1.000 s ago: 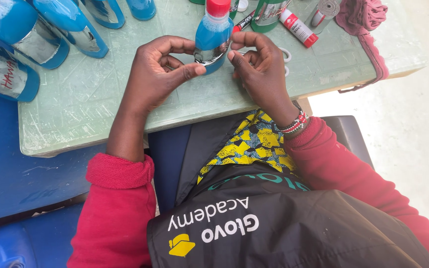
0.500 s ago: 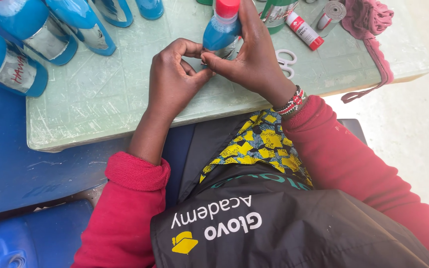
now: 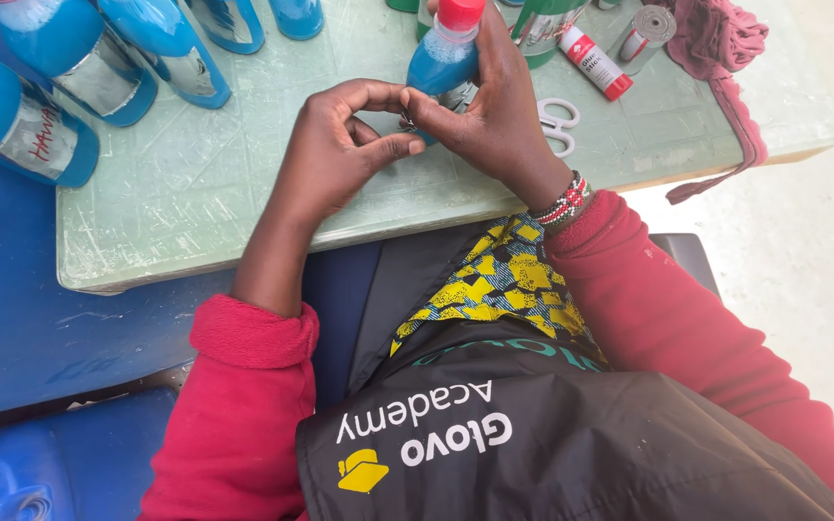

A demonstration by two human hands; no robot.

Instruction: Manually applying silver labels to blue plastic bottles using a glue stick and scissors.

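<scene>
The small blue bottle [image 3: 441,60] with a red cap is standing upright on the green bench [image 3: 195,193], its long axis pointing toward twelve o'clock. The right hand [image 3: 489,116] is gripping its lower body; the left hand [image 3: 340,145] is pinching at the bottle's base, perhaps a label edge. White scissors [image 3: 557,125] are lying at three o'clock, a glue stick [image 3: 596,63] at two, larger blue bottles [image 3: 98,77] at ten.
</scene>
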